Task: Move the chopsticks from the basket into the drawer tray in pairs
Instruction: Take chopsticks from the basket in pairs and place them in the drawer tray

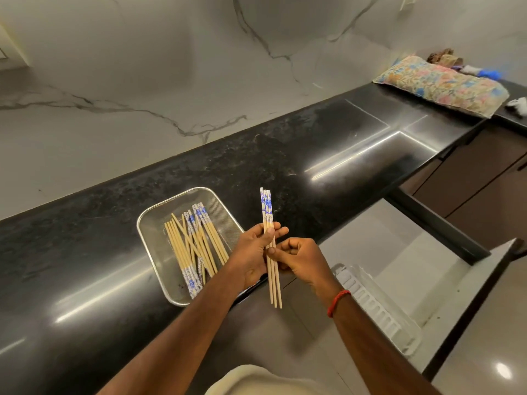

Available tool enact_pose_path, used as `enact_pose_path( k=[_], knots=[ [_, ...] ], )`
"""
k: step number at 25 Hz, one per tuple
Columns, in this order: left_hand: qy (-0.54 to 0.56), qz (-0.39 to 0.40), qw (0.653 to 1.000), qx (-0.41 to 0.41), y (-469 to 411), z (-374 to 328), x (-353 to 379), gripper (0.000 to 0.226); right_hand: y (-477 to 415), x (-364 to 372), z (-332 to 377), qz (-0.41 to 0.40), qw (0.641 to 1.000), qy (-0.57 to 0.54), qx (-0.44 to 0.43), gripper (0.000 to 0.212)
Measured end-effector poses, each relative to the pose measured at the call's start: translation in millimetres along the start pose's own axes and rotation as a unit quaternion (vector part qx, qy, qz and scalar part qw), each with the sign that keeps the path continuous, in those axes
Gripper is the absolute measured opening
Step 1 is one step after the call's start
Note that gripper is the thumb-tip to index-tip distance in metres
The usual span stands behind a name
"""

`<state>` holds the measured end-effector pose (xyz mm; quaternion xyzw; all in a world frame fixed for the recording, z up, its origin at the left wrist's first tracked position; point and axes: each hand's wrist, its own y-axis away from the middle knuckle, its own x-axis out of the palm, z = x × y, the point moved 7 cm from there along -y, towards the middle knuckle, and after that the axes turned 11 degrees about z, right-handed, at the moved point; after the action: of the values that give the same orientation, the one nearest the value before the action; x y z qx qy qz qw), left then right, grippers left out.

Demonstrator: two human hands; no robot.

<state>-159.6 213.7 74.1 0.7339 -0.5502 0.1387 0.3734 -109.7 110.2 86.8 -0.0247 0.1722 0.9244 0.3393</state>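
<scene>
A metal mesh basket (159, 252) sits on the black counter and holds several bamboo chopsticks (194, 240) with blue-and-white ends, lying crossed. Three held chopsticks (268, 212) stand nearly upright just right of the basket, patterned ends up. My left hand (253, 252) grips them at mid-length, and my right hand (302, 260) pinches them from the right side. Below and to the right, the open drawer holds a white ribbed tray (379, 309); no chopsticks show in it.
The black granite counter (114, 280) runs along a marble wall. A floral cushion (445, 84) and small items lie at the far right end. The open drawer's dark front edge (470, 303) juts out at right, above a glossy floor.
</scene>
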Motion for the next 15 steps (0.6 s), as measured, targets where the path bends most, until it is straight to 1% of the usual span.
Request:
enact_pose_path(
  k=[4, 9, 15],
  knots=[
    [0.005, 0.005, 1.000, -0.016, -14, 22, 23, 0.021, 9, -29, -9, -0.011, 1.000, 0.002, -0.002, 0.011],
    [-0.022, 0.008, 0.999, -0.035, -30, 53, 55, 0.022, 24, -64, -31, -0.032, 0.999, -0.020, 0.012, 0.023],
    [-0.095, -0.001, 0.994, -0.061, -42, 94, 82, 0.026, 47, -102, -63, -0.048, 0.998, -0.045, 0.023, 0.014]
  ],
)
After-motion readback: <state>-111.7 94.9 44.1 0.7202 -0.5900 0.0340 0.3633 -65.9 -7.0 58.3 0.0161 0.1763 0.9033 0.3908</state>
